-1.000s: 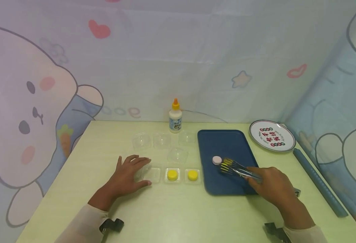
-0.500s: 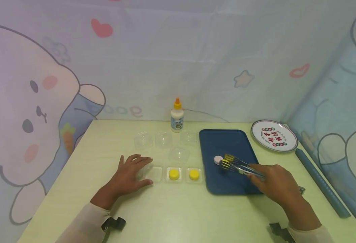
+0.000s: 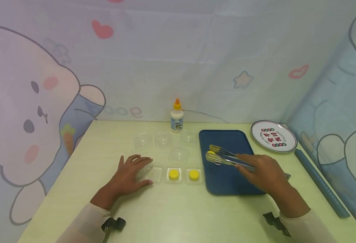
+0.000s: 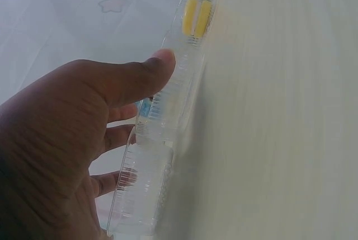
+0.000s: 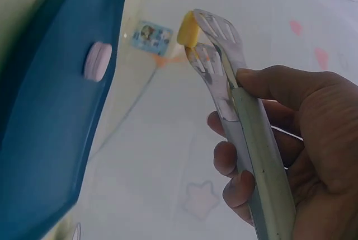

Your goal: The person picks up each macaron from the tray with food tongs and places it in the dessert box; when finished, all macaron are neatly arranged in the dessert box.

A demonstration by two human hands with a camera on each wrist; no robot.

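Observation:
My right hand [image 3: 264, 172] grips metal tongs [image 5: 254, 150] above the blue tray [image 3: 232, 182]. At the slotted tips of the tongs is a yellow macaron [image 5: 189, 29], lifted off the tray. A pale pink macaron [image 5: 98, 61] lies on the tray, mostly covered by the tongs in the head view. My left hand [image 3: 129, 177] rests at the left end of a row of clear plastic boxes, thumb in front and fingers behind the leftmost clear base [image 3: 153, 174]. Beside it, two clear bases each hold a yellow macaron [image 3: 173, 174].
Several clear domed lids [image 3: 163, 140] lie behind the row. A white glue bottle [image 3: 176, 119] with an orange tip stands at the back. Right of the tray are a patterned plate [image 3: 274, 136] and a long blue-grey roll [image 3: 322, 184]. A printed cloth backdrop [image 3: 178, 60] borders the table.
The tongs, with the yellow macaron at their tips, have risen and moved left over the pink one. My right hand moved with them. The left hand stayed in place.

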